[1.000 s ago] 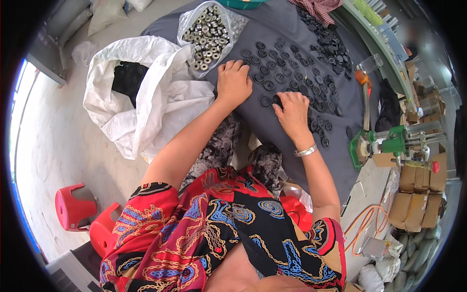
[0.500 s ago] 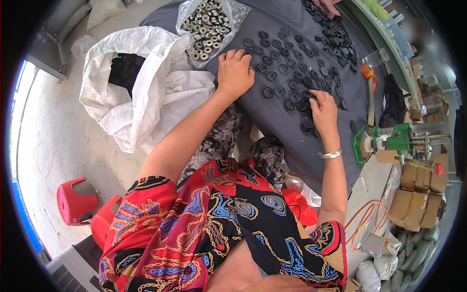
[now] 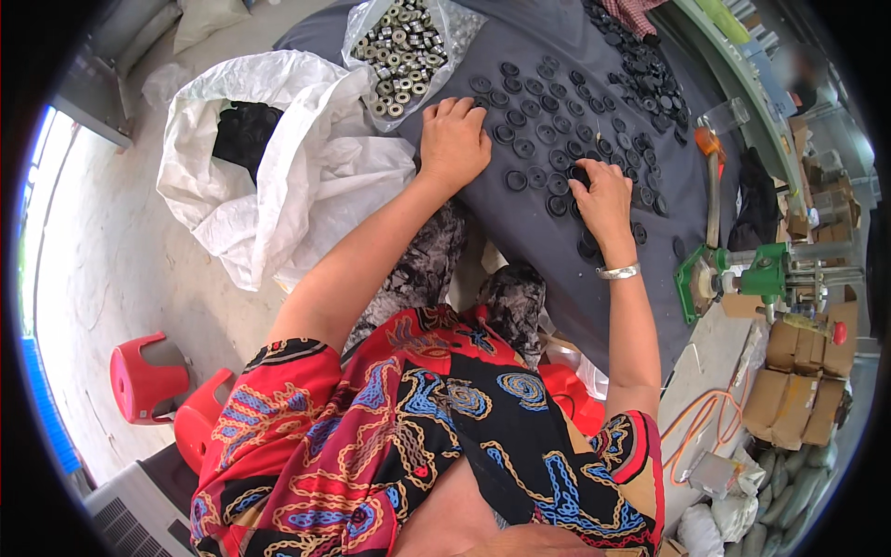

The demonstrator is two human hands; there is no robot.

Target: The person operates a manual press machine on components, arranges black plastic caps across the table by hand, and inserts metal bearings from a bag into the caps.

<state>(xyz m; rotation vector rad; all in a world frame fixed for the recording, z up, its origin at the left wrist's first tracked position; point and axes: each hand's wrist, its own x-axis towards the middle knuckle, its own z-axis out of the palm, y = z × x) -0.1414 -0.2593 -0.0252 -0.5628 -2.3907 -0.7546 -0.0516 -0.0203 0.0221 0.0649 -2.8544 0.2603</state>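
Several black round grooved discs [image 3: 522, 148] lie loosely spread over the dark grey cloth [image 3: 543, 265]. My left hand [image 3: 455, 146] rests on the cloth at the near left edge of these discs, fingers stretched forward and the fingertips by one disc. Next to it stands a clear plastic bag [image 3: 448, 65] holding metal ring-shaped parts [image 3: 405, 61] like small bearings. Among the near discs my right hand [image 3: 605, 201] has its fingers bent and closed at a black disc [image 3: 581, 174], which the fingers partly cover.
A white woven sack [image 3: 302, 186] with black parts inside stands at the left. A denser heap of black discs [image 3: 650, 84] lies at the far right. Beyond the cloth's right edge are a hammer [image 3: 713, 186], a green hand press [image 3: 763, 271] and cardboard boxes [image 3: 789, 399]. Red stools [image 3: 148, 381] stand lower left.
My right hand has shifted a little left and away from me among the discs. My left hand has stayed at nearly the same place by the bag.
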